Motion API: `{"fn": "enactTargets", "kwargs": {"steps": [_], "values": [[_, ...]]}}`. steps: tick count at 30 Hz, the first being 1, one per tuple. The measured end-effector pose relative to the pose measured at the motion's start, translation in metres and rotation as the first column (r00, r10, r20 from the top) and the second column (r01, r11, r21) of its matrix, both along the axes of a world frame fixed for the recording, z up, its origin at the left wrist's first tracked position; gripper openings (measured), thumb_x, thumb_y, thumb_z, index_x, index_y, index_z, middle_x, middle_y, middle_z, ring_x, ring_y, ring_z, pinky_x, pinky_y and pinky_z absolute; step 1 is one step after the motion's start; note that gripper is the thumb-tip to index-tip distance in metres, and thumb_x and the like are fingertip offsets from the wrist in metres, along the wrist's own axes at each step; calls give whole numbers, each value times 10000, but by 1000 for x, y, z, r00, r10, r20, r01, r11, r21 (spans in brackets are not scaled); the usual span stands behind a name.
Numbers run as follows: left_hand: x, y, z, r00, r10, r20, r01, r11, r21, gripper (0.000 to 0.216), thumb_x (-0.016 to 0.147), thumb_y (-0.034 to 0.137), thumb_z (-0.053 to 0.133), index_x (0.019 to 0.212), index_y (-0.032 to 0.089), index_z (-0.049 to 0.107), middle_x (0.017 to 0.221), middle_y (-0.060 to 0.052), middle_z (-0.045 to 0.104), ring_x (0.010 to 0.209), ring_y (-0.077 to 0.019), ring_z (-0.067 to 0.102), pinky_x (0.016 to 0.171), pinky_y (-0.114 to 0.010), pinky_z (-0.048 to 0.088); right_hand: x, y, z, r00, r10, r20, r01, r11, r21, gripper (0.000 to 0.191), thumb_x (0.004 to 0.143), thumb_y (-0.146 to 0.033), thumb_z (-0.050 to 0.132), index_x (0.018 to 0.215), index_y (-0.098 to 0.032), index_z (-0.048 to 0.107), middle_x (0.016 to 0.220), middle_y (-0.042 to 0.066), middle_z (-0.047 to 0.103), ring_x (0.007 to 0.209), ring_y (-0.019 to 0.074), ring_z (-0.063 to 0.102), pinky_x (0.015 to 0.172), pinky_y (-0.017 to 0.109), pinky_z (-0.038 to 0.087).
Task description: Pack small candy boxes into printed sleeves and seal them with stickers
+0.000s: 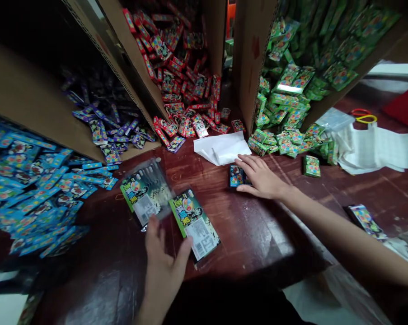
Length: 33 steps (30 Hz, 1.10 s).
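Note:
My left hand [163,262] is open, thumb and fingers apart, at the near ends of two flat packets. One is a green-and-black printed packet [194,221] with a white label, lying by my thumb. Beside it, my fingertips are close to a clear plastic bag [156,180] with a similar green-and-black card in it; whether they touch it I cannot tell. Farther right, my right hand [263,178] is around small dark blue boxes [236,176] on the table, thumb on the near side and fingers on the far side. My palm and fingers partly cover these boxes.
Cardboard boxes stand along the back, spilling red boxes [190,122], purple boxes [112,131] and green boxes [288,108]. Blue boxes [41,185] heap at left. White paper [220,146], a lone green box [311,166], red-and-yellow handles [363,116] and a dark packet [366,221] lie around.

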State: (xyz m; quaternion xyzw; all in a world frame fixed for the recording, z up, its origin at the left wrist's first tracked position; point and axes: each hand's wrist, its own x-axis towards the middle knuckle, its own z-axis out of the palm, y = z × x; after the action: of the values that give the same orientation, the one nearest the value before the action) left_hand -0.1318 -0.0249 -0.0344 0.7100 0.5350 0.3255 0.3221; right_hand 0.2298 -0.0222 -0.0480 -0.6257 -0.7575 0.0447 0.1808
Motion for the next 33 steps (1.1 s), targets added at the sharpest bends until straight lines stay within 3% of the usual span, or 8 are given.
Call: {"fn": "enactTargets", "kwargs": {"steps": [2,4,6,9,17,23,29,33], "values": [[-11,9,18,898,-276,-344,354,916,189,985,811,386,759,1604,252,190,1676,-143,200,1537,-365,210,1233,-581,216,22,9,-14,992,85,89,-81,995,-50,881,912,-709,492,1541,-108,349,1584,226,367,1440,391,342,1169,596,290],[-7,28,36,548,-581,-602,761,644,71,998,760,333,803,1588,293,247,1680,-109,208,1542,-367,188,1247,-595,113,24,14,-25,986,122,115,-115,991,-63,834,934,-680,480,1521,-96,384,1544,228,424,1392,388,400,1141,584,331],[11,52,48,229,-708,-669,921,380,-87,973,742,301,813,1565,336,294,1661,-66,283,1541,-330,215,1257,-560,66,15,12,-32,991,96,98,-92,995,-39,777,960,-635,471,1496,-74,419,1494,235,475,1346,381,443,1116,565,366],[52,80,50,35,-757,-652,965,196,-175,841,744,232,783,1495,336,417,1493,-47,545,1447,-284,413,1259,-509,66,5,-9,-33,997,61,37,-60,998,-26,746,972,-605,474,1492,-72,422,1487,237,478,1349,358,453,1123,527,380],[101,68,12,284,-677,-679,845,512,-158,956,695,598,806,1476,186,440,1426,-164,542,1210,-369,525,1007,-497,412,42,-101,-27,997,-64,-46,58,991,-125,1337,710,-844,615,1613,-117,-51,1663,262,129,1543,409,128,1211,655,151],[91,66,3,334,-678,-655,825,546,-144,920,738,521,790,1500,209,380,1453,-149,499,1269,-352,477,1050,-486,387,54,-87,-28,990,-87,-115,68,985,-159,972,816,-710,644,1559,-195,289,1343,165,591,1271,337,544,1209,626,201],[84,56,6,444,-664,-601,753,641,-152,767,805,434,732,1466,215,410,1408,-126,527,1246,-328,495,1078,-492,381,38,-47,-25,997,-5,-75,-4,993,-116,1225,761,-846,557,1613,-108,77,1588,238,335,1475,407,292,1210,644,163],[83,51,3,484,-649,-587,703,688,-181,989,689,485,819,1507,188,350,1448,-152,480,1274,-363,460,1076,-518,381,29,-37,-29,985,104,-135,-116,990,-82,904,876,-720,551,1562,-179,319,1492,173,501,1347,349,472,1152,557,335]]}}
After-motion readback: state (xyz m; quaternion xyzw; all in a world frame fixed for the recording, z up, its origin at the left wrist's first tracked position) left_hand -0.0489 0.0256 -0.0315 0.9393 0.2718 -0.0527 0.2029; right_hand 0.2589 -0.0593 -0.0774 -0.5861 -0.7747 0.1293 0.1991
